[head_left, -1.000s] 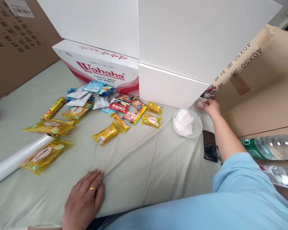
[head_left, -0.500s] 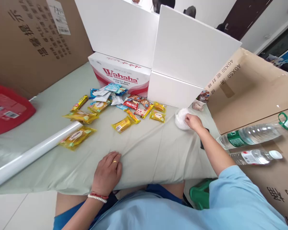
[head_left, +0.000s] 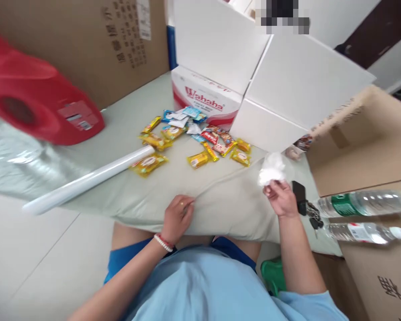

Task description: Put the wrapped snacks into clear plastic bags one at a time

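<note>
My right hand grips the lower edge of a white bundle of thin plastic bags between thumb and fingers, near the right end of the cloth-covered table. A black phone-like object and a bunch of keys lie just right of that hand. My left hand is at the table's front edge, loosely bent, with a gap between thumb and fingers and nothing visible in it. Beyond it are yellow-wrapped snacks, red-wrapped snacks and blue and white packets.
A long white roll and a red jug occupy the left side. Behind the snacks stands a Wahaha carton with raised white flaps. Two water bottles are at the right beside a cardboard box.
My right hand has turned palm up and lifted the white bundle toward me. My left hand has shifted slightly at the table edge. The whole view has swung left.
</note>
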The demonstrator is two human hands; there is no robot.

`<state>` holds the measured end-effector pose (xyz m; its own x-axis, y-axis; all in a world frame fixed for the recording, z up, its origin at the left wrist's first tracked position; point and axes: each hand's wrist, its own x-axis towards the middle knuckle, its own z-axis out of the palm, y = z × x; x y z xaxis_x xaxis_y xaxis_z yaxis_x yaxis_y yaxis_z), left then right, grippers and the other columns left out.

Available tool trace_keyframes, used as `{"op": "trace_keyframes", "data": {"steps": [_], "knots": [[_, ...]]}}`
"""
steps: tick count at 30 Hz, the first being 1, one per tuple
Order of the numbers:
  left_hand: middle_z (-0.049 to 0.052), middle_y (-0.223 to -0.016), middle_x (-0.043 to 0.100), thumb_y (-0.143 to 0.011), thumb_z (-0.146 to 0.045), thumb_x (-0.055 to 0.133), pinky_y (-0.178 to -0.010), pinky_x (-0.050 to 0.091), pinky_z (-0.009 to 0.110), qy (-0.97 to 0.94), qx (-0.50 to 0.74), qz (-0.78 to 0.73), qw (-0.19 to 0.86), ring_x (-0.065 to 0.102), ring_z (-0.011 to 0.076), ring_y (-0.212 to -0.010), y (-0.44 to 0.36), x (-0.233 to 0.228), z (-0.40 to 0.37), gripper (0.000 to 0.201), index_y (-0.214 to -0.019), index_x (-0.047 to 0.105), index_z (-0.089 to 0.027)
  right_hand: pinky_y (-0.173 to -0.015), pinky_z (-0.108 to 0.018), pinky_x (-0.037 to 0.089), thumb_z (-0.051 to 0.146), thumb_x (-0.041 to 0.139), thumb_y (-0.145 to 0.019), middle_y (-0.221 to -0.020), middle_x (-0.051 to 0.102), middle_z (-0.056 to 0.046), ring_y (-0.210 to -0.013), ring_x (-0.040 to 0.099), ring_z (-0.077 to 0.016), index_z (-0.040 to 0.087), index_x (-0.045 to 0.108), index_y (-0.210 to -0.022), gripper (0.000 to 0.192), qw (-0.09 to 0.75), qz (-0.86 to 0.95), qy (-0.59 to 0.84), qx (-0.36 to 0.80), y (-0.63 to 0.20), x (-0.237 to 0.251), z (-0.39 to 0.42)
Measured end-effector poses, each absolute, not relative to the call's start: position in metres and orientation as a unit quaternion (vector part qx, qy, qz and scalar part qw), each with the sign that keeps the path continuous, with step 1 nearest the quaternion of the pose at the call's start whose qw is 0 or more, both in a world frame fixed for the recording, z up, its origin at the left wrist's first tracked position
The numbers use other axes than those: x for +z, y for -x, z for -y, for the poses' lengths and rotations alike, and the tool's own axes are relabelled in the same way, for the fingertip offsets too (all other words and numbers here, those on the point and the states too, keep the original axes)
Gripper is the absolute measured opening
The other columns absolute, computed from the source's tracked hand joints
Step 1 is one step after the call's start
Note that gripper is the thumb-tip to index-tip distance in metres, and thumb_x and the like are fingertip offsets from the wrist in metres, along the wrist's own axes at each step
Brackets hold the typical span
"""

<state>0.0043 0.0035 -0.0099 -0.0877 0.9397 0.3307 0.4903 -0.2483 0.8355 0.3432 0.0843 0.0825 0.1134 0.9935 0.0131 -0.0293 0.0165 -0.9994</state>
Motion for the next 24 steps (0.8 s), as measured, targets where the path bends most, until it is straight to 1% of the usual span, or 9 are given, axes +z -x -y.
{"op": "trace_keyframes", "data": {"steps": [4, 5, 7, 10, 13, 16, 20, 22, 24], "knots": [[0.004, -0.097, 0.068, -0.091, -0.051, 0.065, -0.055, 0.047, 0.024, -0.486, 0.484, -0.504, 0.525, 0.064, 0.0151, -0.075, -0.031, 0.013, 0.001, 0.04, -0.12, 0.063, -0.023, -0.075, -0.034, 0.048, 0.041, 0.075, -0.088, -0.093, 0.066, -0.002, -0.082, 0.06, -0.0185, 0.027, 0.071, -0.09, 0.015, 0.409, 0.604, 0.479, 0.488, -0.253, 0.044, -0.036], [0.004, -0.1, 0.068, -0.086, -0.053, 0.071, -0.054, 0.046, 0.023, -0.464, 0.48, -0.485, 0.565, 0.064, 0.0149, -0.075, -0.035, 0.014, -0.001, 0.043, -0.115, 0.063, -0.022, -0.079, -0.034, 0.049, 0.04, 0.073, -0.09, -0.099, 0.066, -0.003, -0.089, 0.061, -0.0199, 0.027, 0.072, -0.091, 0.013, 0.379, 0.637, 0.463, 0.486, -0.239, 0.039, -0.028], [0.002, -0.086, 0.066, -0.081, -0.054, 0.075, -0.055, 0.044, 0.023, -0.432, 0.48, -0.484, 0.591, 0.059, 0.0129, -0.069, -0.036, 0.01, -0.004, 0.039, -0.095, 0.064, -0.019, -0.08, -0.034, 0.048, 0.04, 0.069, -0.093, -0.105, 0.065, -0.004, -0.095, 0.061, -0.0213, 0.026, 0.072, -0.089, 0.015, 0.348, 0.666, 0.446, 0.486, -0.223, 0.033, -0.017], [-0.002, -0.066, 0.058, -0.08, -0.057, 0.074, -0.057, 0.041, 0.024, -0.376, 0.493, -0.507, 0.598, 0.049, 0.0101, -0.059, -0.025, 0.0, -0.004, 0.042, -0.079, 0.061, -0.018, -0.073, -0.032, 0.046, 0.045, 0.07, -0.091, -0.089, 0.062, -0.002, -0.081, 0.057, -0.0194, 0.026, 0.067, -0.086, 0.02, 0.357, 0.619, 0.468, 0.521, -0.226, 0.028, -0.01], [-0.002, -0.065, 0.059, -0.079, -0.06, 0.076, -0.059, 0.041, 0.025, -0.342, 0.505, -0.485, 0.628, 0.05, 0.01, -0.06, -0.014, -0.006, 0.0, 0.045, -0.081, 0.061, -0.017, -0.066, -0.031, 0.043, 0.049, 0.077, -0.085, -0.074, 0.056, 0.002, -0.067, 0.051, -0.0168, 0.026, 0.063, -0.084, 0.026, 0.374, 0.52, 0.499, 0.584, -0.242, 0.024, -0.007], [-0.001, -0.069, 0.061, -0.081, -0.06, 0.076, -0.063, 0.042, 0.024, -0.328, 0.495, -0.456, 0.663, 0.053, 0.0098, -0.063, -0.013, -0.006, 0.005, 0.046, -0.082, 0.06, -0.017, -0.064, -0.029, 0.043, 0.049, 0.083, -0.078, -0.074, 0.055, 0.003, -0.064, 0.05, -0.0149, 0.025, 0.062, -0.083, 0.032, 0.394, 0.431, 0.509, 0.633, -0.254, 0.023, -0.004], [0.008, -0.102, 0.066, -0.089, -0.066, 0.065, -0.067, 0.048, 0.026, -0.337, 0.487, -0.456, 0.665, 0.064, 0.0152, -0.084, -0.015, -0.001, 0.013, 0.05, -0.1, 0.059, -0.017, -0.063, -0.027, 0.043, 0.047, 0.087, -0.075, -0.072, 0.056, 0.003, -0.065, 0.051, -0.0131, 0.023, 0.062, -0.08, 0.035, 0.4, 0.393, 0.5, 0.659, -0.257, 0.031, -0.001], [0.013, -0.123, 0.061, -0.089, -0.067, 0.065, -0.07, 0.052, 0.029, -0.409, 0.493, -0.495, 0.587, 0.064, 0.0202, -0.098, -0.015, 0.004, 0.017, 0.057, -0.119, 0.056, -0.019, -0.063, -0.027, 0.042, 0.047, 0.086, -0.076, -0.07, 0.056, 0.003, -0.064, 0.051, -0.0129, 0.022, 0.061, -0.079, 0.035, 0.394, 0.398, 0.497, 0.663, -0.257, 0.039, 0.0], [0.016, -0.133, 0.056, -0.086, -0.062, 0.071, -0.082, 0.054, 0.037, -0.533, 0.479, -0.531, 0.453, 0.06, 0.0256, -0.112, -0.013, 0.01, 0.021, 0.064, -0.132, 0.055, -0.021, -0.062, -0.027, 0.041, 0.047, 0.084, -0.079, -0.067, 0.056, 0.004, -0.063, 0.051, -0.0127, 0.022, 0.062, -0.079, 0.034, 0.377, 0.416, 0.497, 0.662, -0.256, 0.046, 0.001]]}}
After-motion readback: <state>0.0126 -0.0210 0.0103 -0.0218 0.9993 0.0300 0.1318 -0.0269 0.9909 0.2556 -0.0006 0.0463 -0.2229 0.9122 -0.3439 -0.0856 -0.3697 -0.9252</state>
